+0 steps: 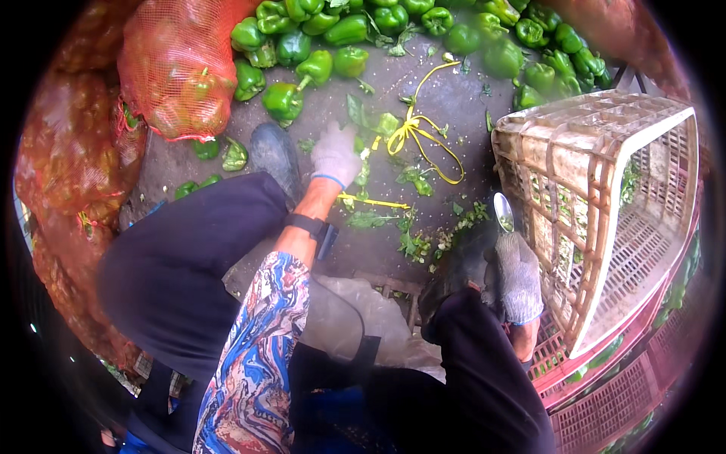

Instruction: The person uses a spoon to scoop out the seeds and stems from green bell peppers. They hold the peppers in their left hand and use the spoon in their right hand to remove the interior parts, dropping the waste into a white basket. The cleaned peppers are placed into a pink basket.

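My left hand (336, 157), in a pale glove, reaches forward low over the floor with its blurred fingers stretched out. Nothing shows in it. Just beyond lie whole green bell peppers (283, 102), and pepper scraps (386, 123) are to its right. Beside my right knee, my right hand (519, 278), also gloved, is closed around what looks like a metal spoon (503, 213). The spoon's shiny oval bowl sticks up past the glove; the handle is hidden.
A dirty white plastic crate (563, 151) lies tipped at the right, above red crates (605, 401). Red mesh sacks (178, 68) fill the left side. Loose yellow strap (412, 125) and chopped green bits lie on the dark floor (249, 136). More peppers (389, 19) line the far side.
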`<state>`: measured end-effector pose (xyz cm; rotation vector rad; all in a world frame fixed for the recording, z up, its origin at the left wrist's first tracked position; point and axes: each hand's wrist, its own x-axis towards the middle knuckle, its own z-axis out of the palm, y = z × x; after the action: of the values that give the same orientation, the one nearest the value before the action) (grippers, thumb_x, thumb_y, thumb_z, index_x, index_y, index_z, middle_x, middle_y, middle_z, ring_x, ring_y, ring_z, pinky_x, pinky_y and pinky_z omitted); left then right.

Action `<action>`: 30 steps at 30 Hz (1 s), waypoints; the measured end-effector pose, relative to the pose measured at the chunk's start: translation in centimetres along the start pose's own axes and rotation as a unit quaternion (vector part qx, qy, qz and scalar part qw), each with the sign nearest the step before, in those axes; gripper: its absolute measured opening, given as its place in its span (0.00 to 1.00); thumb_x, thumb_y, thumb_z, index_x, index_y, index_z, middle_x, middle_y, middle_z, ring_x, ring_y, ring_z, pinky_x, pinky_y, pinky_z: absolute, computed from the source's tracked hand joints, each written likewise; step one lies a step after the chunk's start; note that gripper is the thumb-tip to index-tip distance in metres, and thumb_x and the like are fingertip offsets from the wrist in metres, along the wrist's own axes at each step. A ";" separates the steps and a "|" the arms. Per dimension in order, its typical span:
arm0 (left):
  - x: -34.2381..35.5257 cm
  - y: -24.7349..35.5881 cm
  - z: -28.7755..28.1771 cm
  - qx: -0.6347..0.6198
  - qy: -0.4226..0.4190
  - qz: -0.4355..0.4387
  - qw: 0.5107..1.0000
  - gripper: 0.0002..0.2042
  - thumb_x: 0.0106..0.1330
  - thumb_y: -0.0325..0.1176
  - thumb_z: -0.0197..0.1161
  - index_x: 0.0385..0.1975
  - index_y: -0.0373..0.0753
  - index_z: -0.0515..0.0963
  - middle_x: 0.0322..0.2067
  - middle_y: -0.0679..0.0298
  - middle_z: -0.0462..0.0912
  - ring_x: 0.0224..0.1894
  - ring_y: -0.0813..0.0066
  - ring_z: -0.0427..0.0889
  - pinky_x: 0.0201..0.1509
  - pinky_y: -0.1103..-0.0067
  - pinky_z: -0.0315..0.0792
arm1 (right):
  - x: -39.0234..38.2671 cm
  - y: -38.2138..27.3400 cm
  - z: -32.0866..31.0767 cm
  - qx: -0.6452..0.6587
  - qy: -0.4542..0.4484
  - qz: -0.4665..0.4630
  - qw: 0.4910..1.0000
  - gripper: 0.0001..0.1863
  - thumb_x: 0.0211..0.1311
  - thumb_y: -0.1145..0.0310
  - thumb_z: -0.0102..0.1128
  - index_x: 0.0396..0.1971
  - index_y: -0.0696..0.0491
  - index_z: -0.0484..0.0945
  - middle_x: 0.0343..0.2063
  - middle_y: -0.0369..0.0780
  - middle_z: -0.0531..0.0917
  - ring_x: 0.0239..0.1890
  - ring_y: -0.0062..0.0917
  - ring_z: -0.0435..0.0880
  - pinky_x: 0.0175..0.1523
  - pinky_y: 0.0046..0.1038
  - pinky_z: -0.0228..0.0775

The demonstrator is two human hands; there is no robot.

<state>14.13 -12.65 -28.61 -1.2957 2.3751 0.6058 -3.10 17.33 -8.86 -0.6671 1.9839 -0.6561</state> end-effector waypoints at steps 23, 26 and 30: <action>-12.6 18.5 -16.2 -0.861 -0.098 0.151 0.475 0.33 0.57 0.47 0.71 0.63 0.47 0.69 0.51 0.48 0.80 0.54 0.37 0.81 0.53 0.45 0.79 | 1.3 -5.3 -3.7 0.065 0.017 -0.229 0.971 0.21 0.74 0.52 0.57 0.33 0.58 0.74 0.17 0.47 0.77 0.19 0.37 0.82 0.24 0.37 0.72; -11.2 17.3 -16.1 -0.815 -0.078 0.187 0.543 0.29 0.58 0.43 0.69 0.60 0.47 0.70 0.47 0.49 0.82 0.49 0.38 0.83 0.49 0.48 0.81 | 0.7 -5.3 -3.2 0.020 0.065 -0.216 0.974 0.22 0.72 0.51 0.59 0.33 0.58 0.74 0.19 0.52 0.79 0.24 0.49 0.82 0.28 0.44 0.72; -11.7 16.2 -16.5 -0.818 -0.084 0.166 0.545 0.24 0.61 0.43 0.66 0.56 0.44 0.72 0.44 0.49 0.83 0.45 0.40 0.85 0.48 0.51 0.82 | 0.3 -6.6 -3.0 0.021 0.038 -0.152 0.987 0.23 0.71 0.49 0.61 0.33 0.57 0.74 0.20 0.54 0.80 0.27 0.54 0.82 0.31 0.49 0.71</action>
<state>4.39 -5.42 -5.70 -0.9057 1.2856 3.2696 -4.62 12.99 -3.28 -0.9416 1.9488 -0.9152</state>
